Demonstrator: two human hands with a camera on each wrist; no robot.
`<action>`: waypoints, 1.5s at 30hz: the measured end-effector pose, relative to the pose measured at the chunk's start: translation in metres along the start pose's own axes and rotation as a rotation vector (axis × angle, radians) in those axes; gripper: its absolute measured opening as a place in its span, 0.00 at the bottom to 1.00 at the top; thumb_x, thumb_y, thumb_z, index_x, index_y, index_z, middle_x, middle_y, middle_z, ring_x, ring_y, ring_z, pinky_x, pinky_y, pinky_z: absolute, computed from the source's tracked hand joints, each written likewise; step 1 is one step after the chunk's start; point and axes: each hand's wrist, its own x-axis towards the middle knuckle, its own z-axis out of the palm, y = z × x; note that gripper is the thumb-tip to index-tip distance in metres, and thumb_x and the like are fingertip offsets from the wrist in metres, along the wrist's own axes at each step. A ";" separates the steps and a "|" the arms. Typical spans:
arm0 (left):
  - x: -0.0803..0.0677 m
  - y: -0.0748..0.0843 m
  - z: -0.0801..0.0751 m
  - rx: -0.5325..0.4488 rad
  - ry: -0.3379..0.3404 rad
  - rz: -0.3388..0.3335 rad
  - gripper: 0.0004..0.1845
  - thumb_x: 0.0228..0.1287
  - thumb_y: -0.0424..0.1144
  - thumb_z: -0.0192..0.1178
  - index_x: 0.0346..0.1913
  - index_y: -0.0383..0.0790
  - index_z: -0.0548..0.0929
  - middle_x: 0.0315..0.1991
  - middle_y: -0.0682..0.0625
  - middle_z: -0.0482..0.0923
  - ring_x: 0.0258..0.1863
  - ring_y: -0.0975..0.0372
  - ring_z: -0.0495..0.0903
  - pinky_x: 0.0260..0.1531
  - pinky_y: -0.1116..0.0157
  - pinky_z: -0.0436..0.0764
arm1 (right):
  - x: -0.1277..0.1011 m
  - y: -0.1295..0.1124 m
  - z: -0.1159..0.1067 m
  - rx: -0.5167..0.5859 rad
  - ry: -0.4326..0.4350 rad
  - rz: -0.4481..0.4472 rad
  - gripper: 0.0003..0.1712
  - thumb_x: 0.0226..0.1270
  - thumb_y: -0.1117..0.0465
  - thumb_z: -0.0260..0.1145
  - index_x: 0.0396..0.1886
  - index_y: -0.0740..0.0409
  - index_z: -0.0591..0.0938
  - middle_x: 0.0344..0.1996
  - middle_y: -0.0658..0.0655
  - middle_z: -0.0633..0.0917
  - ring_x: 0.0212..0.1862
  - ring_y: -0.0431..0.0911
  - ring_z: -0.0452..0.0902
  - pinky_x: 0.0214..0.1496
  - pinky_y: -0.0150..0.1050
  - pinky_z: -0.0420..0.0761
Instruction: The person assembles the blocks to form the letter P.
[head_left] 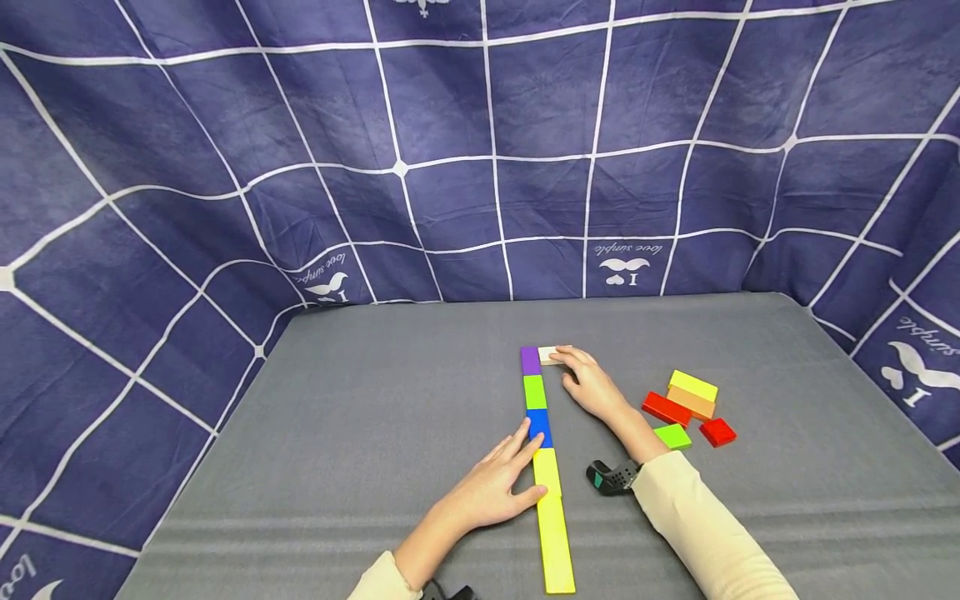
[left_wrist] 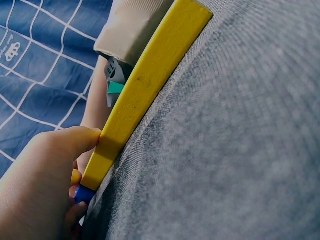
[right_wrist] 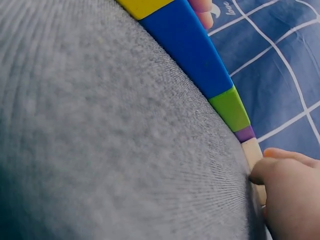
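A straight row of blocks runs away from the person: a long yellow block (head_left: 557, 554), a shorter yellow block (head_left: 547, 472), a blue block (head_left: 539, 433), a green block (head_left: 535, 392) and a purple block (head_left: 530, 360). My left hand (head_left: 487, 487) lies along the row's left side, fingers spread, fingertips on the blue block and thumb at the yellow ones. At the far end, a pale wooden block (head_left: 548, 355) sits crosswise against the purple block's right side. My right hand (head_left: 591, 385) pinches it between thumb and fingers, as the right wrist view shows.
Right of the right forearm lie loose blocks: a yellow block (head_left: 693, 385), an orange block (head_left: 691, 402), a long red block (head_left: 667, 409), a small red block (head_left: 717, 432) and a green block (head_left: 673, 437). A patterned blue cloth (head_left: 450, 200) hangs behind the grey table (head_left: 337, 417).
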 end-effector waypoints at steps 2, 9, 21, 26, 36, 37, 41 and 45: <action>0.000 0.001 0.000 0.000 0.000 0.002 0.36 0.62 0.61 0.43 0.70 0.51 0.53 0.73 0.51 0.43 0.69 0.54 0.55 0.64 0.54 0.62 | -0.001 -0.002 -0.003 -0.002 -0.003 0.010 0.22 0.58 0.69 0.56 0.55 0.60 0.75 0.60 0.60 0.72 0.63 0.57 0.62 0.63 0.55 0.64; 0.000 0.001 0.001 0.008 0.010 0.009 0.36 0.62 0.61 0.44 0.69 0.50 0.54 0.72 0.50 0.44 0.69 0.53 0.56 0.64 0.54 0.62 | -0.006 -0.012 -0.021 -0.049 -0.006 0.087 0.23 0.60 0.64 0.57 0.57 0.58 0.74 0.61 0.59 0.70 0.64 0.56 0.62 0.60 0.56 0.66; 0.000 -0.001 0.001 0.020 0.029 0.018 0.35 0.62 0.59 0.46 0.69 0.49 0.55 0.72 0.50 0.45 0.68 0.52 0.57 0.64 0.55 0.63 | -0.043 -0.014 -0.056 -0.121 -0.032 0.206 0.25 0.62 0.59 0.57 0.60 0.60 0.71 0.61 0.62 0.69 0.63 0.59 0.62 0.57 0.60 0.67; 0.000 -0.001 0.002 0.007 0.027 0.011 0.35 0.61 0.59 0.46 0.69 0.50 0.54 0.72 0.51 0.44 0.68 0.53 0.57 0.65 0.55 0.61 | -0.062 -0.011 -0.068 -0.130 -0.012 0.202 0.25 0.62 0.59 0.57 0.59 0.63 0.70 0.60 0.64 0.69 0.62 0.60 0.62 0.60 0.58 0.64; -0.001 0.000 0.001 -0.003 0.024 0.006 0.35 0.61 0.59 0.46 0.69 0.50 0.54 0.72 0.51 0.44 0.68 0.52 0.57 0.64 0.54 0.62 | -0.102 -0.014 -0.090 -0.170 0.020 0.316 0.24 0.63 0.58 0.54 0.59 0.61 0.71 0.59 0.63 0.69 0.60 0.59 0.63 0.50 0.62 0.68; -0.001 0.000 0.001 -0.004 0.024 0.006 0.35 0.61 0.59 0.46 0.69 0.50 0.54 0.72 0.51 0.44 0.68 0.52 0.57 0.64 0.54 0.62 | -0.106 -0.014 -0.091 -0.177 0.018 0.324 0.24 0.63 0.58 0.54 0.58 0.61 0.71 0.58 0.63 0.69 0.60 0.59 0.63 0.49 0.62 0.68; -0.001 0.000 0.001 -0.002 0.022 0.004 0.36 0.61 0.60 0.45 0.70 0.50 0.54 0.72 0.51 0.44 0.68 0.52 0.57 0.64 0.54 0.62 | -0.117 -0.014 -0.093 -0.213 0.006 0.353 0.24 0.62 0.58 0.55 0.58 0.62 0.71 0.57 0.63 0.70 0.58 0.59 0.65 0.46 0.62 0.69; 0.000 0.000 0.002 0.004 0.021 0.005 0.36 0.62 0.60 0.45 0.70 0.51 0.54 0.72 0.51 0.44 0.68 0.52 0.58 0.64 0.55 0.62 | -0.125 -0.013 -0.090 -0.246 0.008 0.377 0.25 0.61 0.58 0.54 0.57 0.64 0.72 0.55 0.64 0.72 0.55 0.59 0.66 0.42 0.61 0.71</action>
